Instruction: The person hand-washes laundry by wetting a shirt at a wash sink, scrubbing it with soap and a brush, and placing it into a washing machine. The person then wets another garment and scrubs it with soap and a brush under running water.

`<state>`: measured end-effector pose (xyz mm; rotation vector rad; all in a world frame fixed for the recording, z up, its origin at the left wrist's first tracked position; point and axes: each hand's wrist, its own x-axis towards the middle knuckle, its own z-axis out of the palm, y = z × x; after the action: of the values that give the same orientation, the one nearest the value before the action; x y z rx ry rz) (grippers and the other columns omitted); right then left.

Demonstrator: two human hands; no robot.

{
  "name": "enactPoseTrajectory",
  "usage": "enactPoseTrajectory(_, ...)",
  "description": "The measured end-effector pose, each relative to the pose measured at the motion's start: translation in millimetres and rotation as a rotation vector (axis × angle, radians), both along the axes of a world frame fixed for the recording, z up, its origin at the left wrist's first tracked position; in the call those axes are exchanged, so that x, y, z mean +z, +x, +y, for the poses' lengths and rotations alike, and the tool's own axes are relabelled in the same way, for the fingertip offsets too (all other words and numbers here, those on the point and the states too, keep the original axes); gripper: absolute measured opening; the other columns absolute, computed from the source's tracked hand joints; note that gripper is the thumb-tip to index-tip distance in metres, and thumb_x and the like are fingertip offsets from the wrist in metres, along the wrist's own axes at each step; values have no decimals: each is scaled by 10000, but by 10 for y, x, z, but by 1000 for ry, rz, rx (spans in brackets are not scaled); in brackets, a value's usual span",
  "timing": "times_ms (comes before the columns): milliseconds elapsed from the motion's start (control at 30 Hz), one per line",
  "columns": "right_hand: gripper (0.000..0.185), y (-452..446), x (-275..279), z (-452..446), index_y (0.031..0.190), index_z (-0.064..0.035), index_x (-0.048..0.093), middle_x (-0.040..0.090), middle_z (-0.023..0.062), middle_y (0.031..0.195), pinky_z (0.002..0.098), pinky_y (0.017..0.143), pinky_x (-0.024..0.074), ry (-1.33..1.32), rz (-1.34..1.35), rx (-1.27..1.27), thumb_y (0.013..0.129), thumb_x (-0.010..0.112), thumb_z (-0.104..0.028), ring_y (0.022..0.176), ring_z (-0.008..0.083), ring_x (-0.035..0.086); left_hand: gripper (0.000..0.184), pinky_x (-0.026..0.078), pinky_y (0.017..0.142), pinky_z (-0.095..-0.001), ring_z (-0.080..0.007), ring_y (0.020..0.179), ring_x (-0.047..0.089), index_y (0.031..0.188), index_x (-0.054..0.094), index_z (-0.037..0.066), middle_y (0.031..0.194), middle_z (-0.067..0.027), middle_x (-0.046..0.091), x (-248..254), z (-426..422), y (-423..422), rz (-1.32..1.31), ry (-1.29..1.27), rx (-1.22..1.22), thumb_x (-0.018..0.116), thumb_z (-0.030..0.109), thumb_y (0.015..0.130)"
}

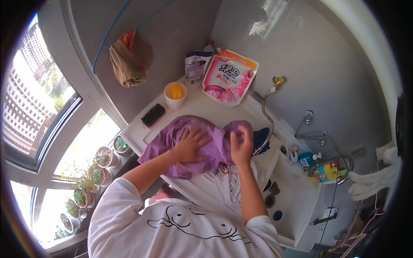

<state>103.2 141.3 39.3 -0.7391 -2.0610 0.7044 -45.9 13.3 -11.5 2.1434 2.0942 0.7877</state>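
Observation:
A purple garment (176, 129) lies bunched on the white washing counter in front of me. My left hand (193, 146) rests flat on it with the fingers spread. My right hand (241, 146) is at the garment's right end, its fingers bent and the thumb apart from them. No cloth shows gripped between them. White fabric with cords (228, 185) lies below the garment, and dark blue cloth (260, 138) sits just right of my right hand.
A black-bristled brush (153, 115), a white cup (175, 102) with something yellow, and a pink detergent pouch (230, 79) stand behind. A hose (267, 112) hangs near my right hand. The sink (294, 198) is at right; potted plants (103, 157) line the window.

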Motion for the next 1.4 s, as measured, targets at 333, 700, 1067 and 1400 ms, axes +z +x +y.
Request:
enactPoseTrajectory(333,527,-1260,-1300,2412,1069,21,424,483,143,1029,303,720,431,-566,216,-552,634,669,-147,898,214,501,643,126,964,-515,-315,1199,226,1107,454,84,1224,-120,354,-591,6,-8,-29,-28,94,508,546,662)
enactPoseTrajectory(700,364,-1248,-1248,2043,980,-18,485,500,74,851,320,617,507,-890,724,-320,623,515,43,730,205,522,575,134,959,-516,-318,1186,252,1015,507,77,1214,-118,374,-627,33,-21,-109,8,105,518,528,657)
enactPoseTrajectory(1067,374,-1531,-1130,2211,999,-25,473,492,76,943,333,606,503,-948,426,-224,634,554,-7,826,205,508,571,128,960,-514,-313,1189,244,1019,491,69,1226,-123,357,-613,103,-23,-109,-7,166,536,497,644)
enactPoseTrajectory(1400,337,-166,-435,261,1080,14,418,487,128,1039,279,824,371,-314,233,6,798,525,-138,961,184,479,574,167,954,-504,-283,1195,236,1146,408,109,1242,-79,340,-732,580,-227,-7,30,474,584,348,654)
